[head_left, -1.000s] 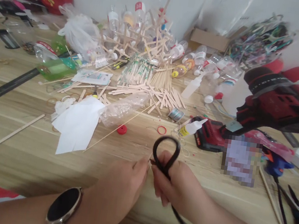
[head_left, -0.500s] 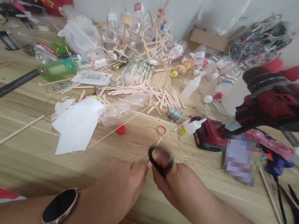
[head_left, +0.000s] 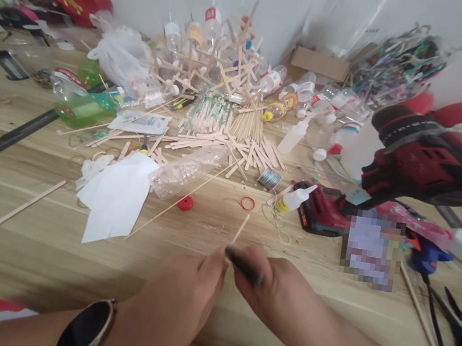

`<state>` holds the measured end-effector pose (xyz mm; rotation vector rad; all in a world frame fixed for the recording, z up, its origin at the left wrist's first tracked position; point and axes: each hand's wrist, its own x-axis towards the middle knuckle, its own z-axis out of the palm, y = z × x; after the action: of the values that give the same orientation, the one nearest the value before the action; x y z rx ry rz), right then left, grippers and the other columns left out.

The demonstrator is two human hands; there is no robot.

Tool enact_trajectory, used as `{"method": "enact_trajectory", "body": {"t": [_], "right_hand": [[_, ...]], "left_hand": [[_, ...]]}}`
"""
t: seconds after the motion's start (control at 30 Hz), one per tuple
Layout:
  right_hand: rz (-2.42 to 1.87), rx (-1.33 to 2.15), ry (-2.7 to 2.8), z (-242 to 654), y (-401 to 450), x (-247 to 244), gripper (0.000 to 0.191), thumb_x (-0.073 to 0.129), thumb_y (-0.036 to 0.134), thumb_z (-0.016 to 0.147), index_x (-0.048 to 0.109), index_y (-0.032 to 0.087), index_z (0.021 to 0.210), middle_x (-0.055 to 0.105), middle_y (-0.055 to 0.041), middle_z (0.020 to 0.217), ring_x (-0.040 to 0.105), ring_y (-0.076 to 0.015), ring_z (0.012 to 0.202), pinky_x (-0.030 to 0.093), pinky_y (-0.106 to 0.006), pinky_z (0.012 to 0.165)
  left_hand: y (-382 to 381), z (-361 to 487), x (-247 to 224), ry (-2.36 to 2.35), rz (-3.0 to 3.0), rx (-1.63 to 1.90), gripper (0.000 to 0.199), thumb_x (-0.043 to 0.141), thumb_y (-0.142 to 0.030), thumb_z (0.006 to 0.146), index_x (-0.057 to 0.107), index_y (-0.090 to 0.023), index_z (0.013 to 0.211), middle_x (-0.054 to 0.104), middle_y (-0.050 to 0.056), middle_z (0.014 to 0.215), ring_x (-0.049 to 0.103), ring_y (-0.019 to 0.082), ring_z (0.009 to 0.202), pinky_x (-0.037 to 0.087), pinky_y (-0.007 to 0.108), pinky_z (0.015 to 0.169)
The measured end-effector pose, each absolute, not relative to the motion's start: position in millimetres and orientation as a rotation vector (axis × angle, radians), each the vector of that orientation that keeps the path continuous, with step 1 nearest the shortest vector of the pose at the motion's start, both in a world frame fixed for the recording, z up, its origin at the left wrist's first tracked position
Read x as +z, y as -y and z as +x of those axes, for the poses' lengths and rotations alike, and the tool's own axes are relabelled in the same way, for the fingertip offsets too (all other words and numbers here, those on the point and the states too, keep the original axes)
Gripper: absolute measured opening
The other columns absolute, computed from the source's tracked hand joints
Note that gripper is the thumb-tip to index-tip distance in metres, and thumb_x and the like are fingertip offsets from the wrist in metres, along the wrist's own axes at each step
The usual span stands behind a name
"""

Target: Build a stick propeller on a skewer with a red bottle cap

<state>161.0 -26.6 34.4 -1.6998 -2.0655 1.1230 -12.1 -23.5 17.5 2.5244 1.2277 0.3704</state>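
My left hand (head_left: 194, 289) is closed, with a thin wooden craft stick (head_left: 241, 227) rising past its fingertips toward the far side of the table. Beside it, my right hand (head_left: 279, 287) grips a black-handled tool (head_left: 246, 267) that looks like scissors; its loop is seen nearly edge-on and blurred, and its blades are hidden. The tool's near end meets the stick at my left fingertips. Ahead of my hands lie a red ring (head_left: 248, 203) and a red bottle cap (head_left: 185, 203). A loose craft stick (head_left: 27, 204) rests at the left.
A red and black power drill (head_left: 424, 161) stands at the right, near glue bottles (head_left: 294, 198) and a wire spool (head_left: 269, 177). Further back are craft sticks (head_left: 201, 142), skewers (head_left: 250, 121) and plastic bottles (head_left: 212, 25). White paper (head_left: 116, 199) and a clear bottle (head_left: 188, 169) lie left of centre.
The black tool has turned in my right hand, its open loop now narrowed to an edge-on shape. More of the craft stick shows above my left fingers.
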Motion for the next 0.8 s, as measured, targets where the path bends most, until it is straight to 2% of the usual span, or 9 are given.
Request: {"method": "enact_trajectory", "body": {"t": [0.07,0.13,0.17,0.23,0.3,0.33,0.47,0.63,0.8], "right_hand": [[-1.710,1.526,1.810,159,27,35,0.015,0.032,0.028,0.091,0.044,0.022,0.086,0.058,0.0040,0.051,0.057,-0.0134,0.036,0.038,-0.020,0.034],[-1.715,1.689,1.687,158,27,34,0.019,0.028,0.031,0.094,0.043,0.023,0.086,0.055,0.0065,0.048,0.053,-0.0127,0.032,0.035,-0.019,0.030],[-1.729,1.591,1.737,159,27,32,0.017,0.030,0.030,0.093,0.043,0.023,0.087,0.057,0.0054,0.049,0.055,-0.0132,0.034,0.036,-0.019,0.032],[-1.706,1.165,2.003,160,26,29,0.007,0.042,0.024,0.086,0.048,0.021,0.086,0.064,-0.0004,0.057,0.063,-0.0160,0.046,0.042,-0.021,0.041],[-1.658,1.014,2.088,162,25,27,0.006,0.046,0.020,0.081,0.049,0.021,0.086,0.068,-0.0049,0.065,0.067,-0.0189,0.056,0.043,-0.023,0.046],[-1.676,1.098,2.029,162,25,27,0.004,0.044,0.021,0.084,0.048,0.021,0.085,0.066,-0.0034,0.062,0.066,-0.0174,0.051,0.042,-0.022,0.044],[-1.612,1.502,1.697,158,27,27,0.015,0.030,0.030,0.095,0.039,0.024,0.084,0.055,0.0074,0.048,0.051,-0.0105,0.031,0.035,-0.018,0.031],[-1.454,1.279,1.571,160,35,15,0.018,0.044,0.033,0.094,0.039,0.024,0.080,0.054,0.0072,0.055,0.053,-0.0084,0.040,0.039,-0.017,0.039],[-1.268,1.296,1.499,163,39,7,0.025,0.049,0.036,0.095,0.042,0.023,0.075,0.053,0.0043,0.063,0.054,-0.0083,0.046,0.043,-0.017,0.041]], "left_hand": [[24,-14,17,-1.184,2.653,0.334,0.038,0.036,-0.002,0.084,0.061,-0.011,0.111,0.073,0.009,0.075,0.069,0.022,0.061,0.054,0.029,0.054],[24,-15,17,-1.161,2.693,0.262,0.041,0.034,0.000,0.084,0.060,-0.009,0.114,0.074,0.011,0.081,0.070,0.023,0.065,0.055,0.032,0.056],[24,-14,18,-1.172,2.661,0.224,0.039,0.034,-0.001,0.085,0.060,-0.010,0.112,0.073,0.011,0.080,0.070,0.023,0.065,0.055,0.032,0.057],[23,-13,19,-1.207,2.547,0.177,0.033,0.034,-0.005,0.088,0.063,-0.014,0.103,0.072,0.008,0.076,0.068,0.022,0.063,0.055,0.031,0.058],[21,-11,21,-1.241,2.447,0.150,0.031,0.033,-0.010,0.092,0.063,-0.016,0.096,0.071,0.006,0.073,0.067,0.021,0.063,0.054,0.030,0.060],[21,-10,22,-1.243,2.424,0.145,0.031,0.033,-0.010,0.092,0.063,-0.016,0.096,0.070,0.007,0.073,0.067,0.021,0.063,0.053,0.031,0.061],[17,-10,26,-1.200,2.355,0.239,0.033,0.029,-0.014,0.094,0.062,-0.016,0.100,0.070,0.008,0.077,0.066,0.024,0.069,0.051,0.035,0.065],[9,-11,34,-1.091,1.836,0.464,0.030,0.034,-0.035,0.099,0.058,-0.020,0.090,0.066,0.001,0.082,0.060,0.016,0.075,0.045,0.027,0.070],[6,-9,33,-0.900,1.259,0.389,0.039,0.035,-0.050,0.097,0.048,-0.019,0.077,0.042,-0.006,0.058,0.037,0.009,0.052,0.031,0.021,0.050]]}}
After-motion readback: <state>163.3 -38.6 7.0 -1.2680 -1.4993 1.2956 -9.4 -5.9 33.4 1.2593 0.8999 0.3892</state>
